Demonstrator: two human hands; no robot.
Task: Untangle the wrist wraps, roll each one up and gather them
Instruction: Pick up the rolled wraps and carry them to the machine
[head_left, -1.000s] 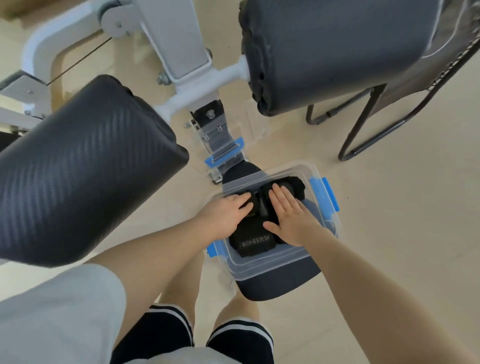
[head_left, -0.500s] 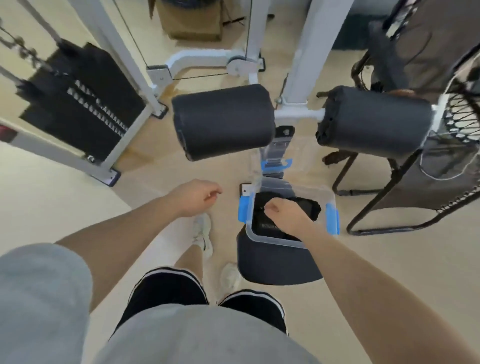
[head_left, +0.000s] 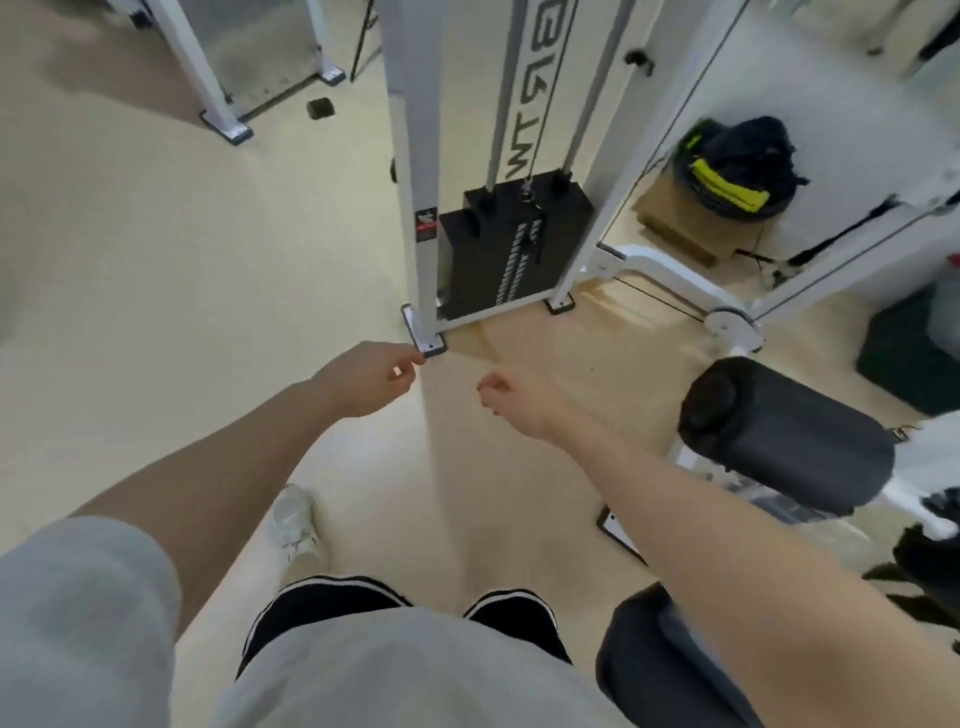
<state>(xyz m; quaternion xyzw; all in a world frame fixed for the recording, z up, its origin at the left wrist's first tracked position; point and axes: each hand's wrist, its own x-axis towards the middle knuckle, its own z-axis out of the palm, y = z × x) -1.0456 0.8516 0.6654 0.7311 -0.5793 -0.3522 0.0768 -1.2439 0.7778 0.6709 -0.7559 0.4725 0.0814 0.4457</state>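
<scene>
Neither the wrist wraps nor the clear box that held them show in the head view. My left hand (head_left: 374, 379) hangs in the air over the bare floor, fingers loosely curled with thumb meeting forefinger, holding nothing. My right hand (head_left: 519, 402) floats a short way to its right, also curled and empty. A dark blurred shape (head_left: 930, 561) at the right edge cannot be identified.
A white cable machine with a black weight stack (head_left: 514, 244) stands just ahead of my hands. A black roller pad (head_left: 779, 441) and a dark seat pad (head_left: 654, 670) are on the right. A black and yellow bag (head_left: 737, 171) rests on a cardboard box behind.
My view has swung left and up, away from the box on the seat. My right hand has come out of the box, and both hands are now raised, empty, over the floor.
</scene>
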